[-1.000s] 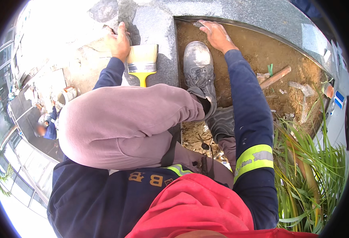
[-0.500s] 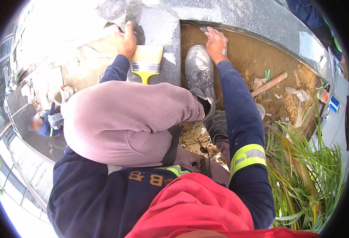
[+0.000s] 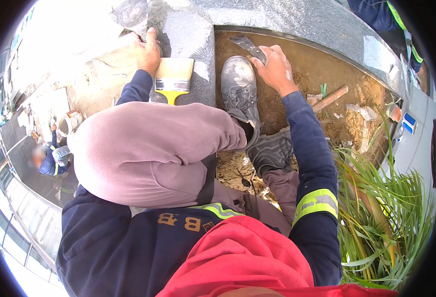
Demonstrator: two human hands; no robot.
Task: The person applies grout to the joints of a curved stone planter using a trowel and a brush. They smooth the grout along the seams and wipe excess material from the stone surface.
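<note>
In my right hand is a dirty grey putty knife, its flat blade pointing up and left over the soil, just inside the stone border. The fingers are closed round its near end. My left hand is on the outer side of the grey stone slab, fingers curled at a dark, rounded thing that they mostly hide. Just below that hand lies a wide paintbrush with pale bristles and a yellow handle. My dusty grey shoe stands in the soil between slab and right hand.
A wooden stick and plastic scraps lie on the soil at the right. Palm-like leaves fill the lower right. A bucket and a crouching person are at far left. Another person's dark sleeve shows top right.
My right hand has drawn back from the stone border toward me and right, bringing the putty knife into plain view. My left hand stays beside the slab; the whole view has shifted slightly.
</note>
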